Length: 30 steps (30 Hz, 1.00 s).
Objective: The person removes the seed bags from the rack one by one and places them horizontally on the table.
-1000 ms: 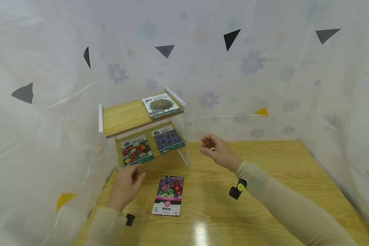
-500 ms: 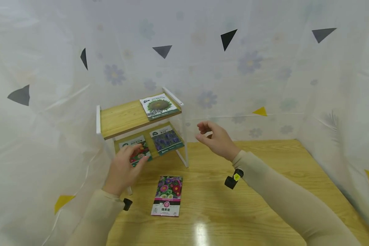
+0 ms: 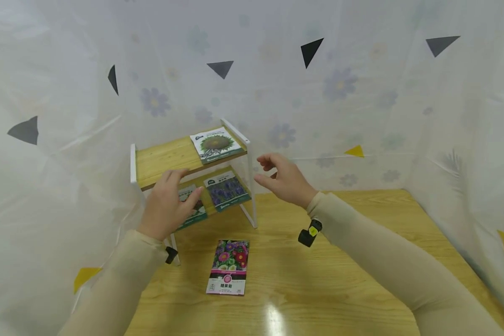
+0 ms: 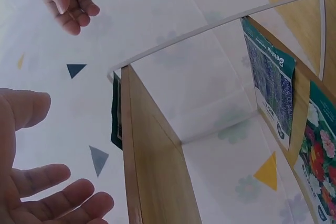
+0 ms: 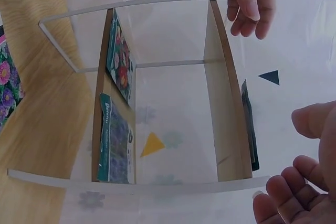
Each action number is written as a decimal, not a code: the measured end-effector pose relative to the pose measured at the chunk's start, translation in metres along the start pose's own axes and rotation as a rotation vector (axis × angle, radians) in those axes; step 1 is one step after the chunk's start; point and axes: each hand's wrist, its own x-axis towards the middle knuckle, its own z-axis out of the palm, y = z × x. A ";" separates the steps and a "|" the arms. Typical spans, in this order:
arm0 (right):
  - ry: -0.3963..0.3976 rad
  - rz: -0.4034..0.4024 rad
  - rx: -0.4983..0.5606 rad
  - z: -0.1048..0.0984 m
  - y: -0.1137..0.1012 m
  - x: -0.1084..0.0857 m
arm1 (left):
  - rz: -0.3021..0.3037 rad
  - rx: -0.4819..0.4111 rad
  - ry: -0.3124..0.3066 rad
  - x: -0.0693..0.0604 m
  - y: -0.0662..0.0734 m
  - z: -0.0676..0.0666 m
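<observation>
My left hand (image 3: 164,205) is in front of the left side of the two-tier rack (image 3: 164,163), fingers loosely bent and holding nothing. It partly covers the red-flower packet (image 3: 197,212) on the lower shelf. To the right of the rack, my right hand (image 3: 286,179) hangs in the air with curved, parted fingers and nothing in them. A sunflower packet (image 3: 216,144) lies on the right of the top shelf. The purple-flower packet (image 3: 227,190) lies on the lower shelf's right side. In the right wrist view both hands flank the upper board (image 5: 228,103).
A pink-and-black flower packet (image 3: 228,268) lies on the wooden table (image 3: 340,280) in front of the rack. Behind stands a pale sheet wall (image 3: 277,93) with flower prints and triangles. Another sheet hangs close to the rack's left.
My left hand has risen from beside the lower shelf's front to the height of the top shelf's edge. The right hand has moved up and left, closer to the rack. The packets have stayed put.
</observation>
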 end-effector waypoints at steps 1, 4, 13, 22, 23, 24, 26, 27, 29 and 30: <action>-0.003 -0.001 -0.011 0.000 -0.002 0.003 | -0.023 0.001 -0.022 0.004 -0.001 -0.002; -0.013 0.006 -0.046 0.000 -0.009 0.011 | -0.105 0.012 -0.099 0.014 -0.002 -0.006; -0.033 0.024 -0.174 0.002 -0.021 0.037 | -0.311 -0.027 -0.273 0.046 0.002 -0.005; -0.034 0.066 -0.292 0.010 -0.031 0.073 | -0.399 -0.111 -0.295 0.088 0.006 0.005; -0.041 0.080 -0.302 0.011 -0.033 0.077 | -0.414 -0.113 -0.301 0.092 0.006 0.007; -0.049 0.094 -0.317 0.013 -0.034 0.080 | -0.424 -0.111 -0.306 0.095 0.006 0.008; -0.067 0.119 -0.339 0.015 -0.037 0.086 | -0.437 -0.100 -0.311 0.101 0.005 0.012; -0.072 0.128 -0.347 0.016 -0.039 0.089 | -0.447 -0.101 -0.310 0.104 0.004 0.014; -0.075 0.141 -0.349 0.018 -0.042 0.095 | -0.463 -0.112 -0.312 0.108 0.001 0.018; -0.072 0.144 -0.354 0.019 -0.043 0.097 | -0.474 -0.124 -0.314 0.109 0.000 0.019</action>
